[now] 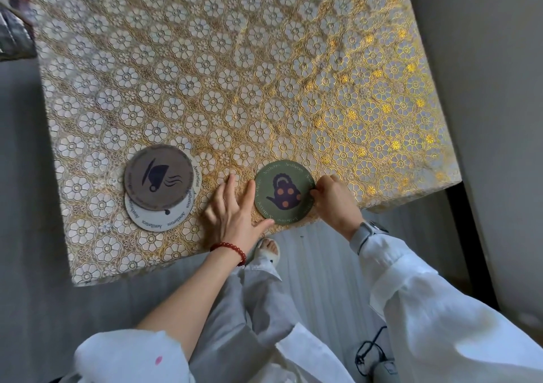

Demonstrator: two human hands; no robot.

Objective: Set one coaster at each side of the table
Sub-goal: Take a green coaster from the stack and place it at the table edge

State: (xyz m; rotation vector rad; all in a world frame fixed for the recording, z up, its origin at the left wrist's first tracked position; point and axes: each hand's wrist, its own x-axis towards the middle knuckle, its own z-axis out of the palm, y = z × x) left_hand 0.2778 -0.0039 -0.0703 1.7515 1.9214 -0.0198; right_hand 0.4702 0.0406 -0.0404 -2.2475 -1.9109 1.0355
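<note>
A green coaster (282, 192) with a purple teapot lies flat near the table's front edge, right of centre. My right hand (335, 199) pinches its right rim between thumb and fingers. My left hand (235, 209) rests flat on the cloth with fingers spread, its thumb and forefinger touching the coaster's left rim. To the left sits a small stack: a brown coaster (158, 177) with a dark cup drawing on top of a white coaster (163, 219), with another white rim showing at its right.
The table (264, 59) wears a gold and white flowered cloth. Its right edge meets a grey wall (484, 88). Dark clutter lies at the far left. Below are grey floor, my sandalled foot and a black cable (368, 353).
</note>
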